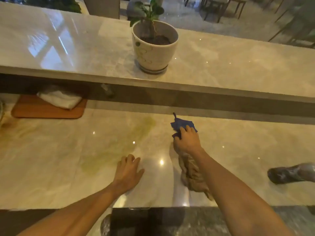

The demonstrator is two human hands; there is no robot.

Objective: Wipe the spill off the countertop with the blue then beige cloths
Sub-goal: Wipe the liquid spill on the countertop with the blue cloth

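A: Start with the big things. What's on the bench?

B: A wide yellow-green spill smeared across the pale stone, left of centre and apparently untouched. On the raised ledge behind stands a potted plant; at far left a folded white towel sits on a wooden board.

A: And the cloths?

B: The beige cloth lies bunched under the right forearm, near the front edge. The blue cloth is further back, right of the spill and clear of it.

A: The hands?

B: The right hand rests on the blue cloth, fingers curled into its near edge, gathering it. The left hand is spread flat on the stone beside the spill, holding nothing.

A: So which step?

B: I'd say taking up the blue cloth; wiping hasn't begun. Next it needs dragging left onto the spill, pressed down.
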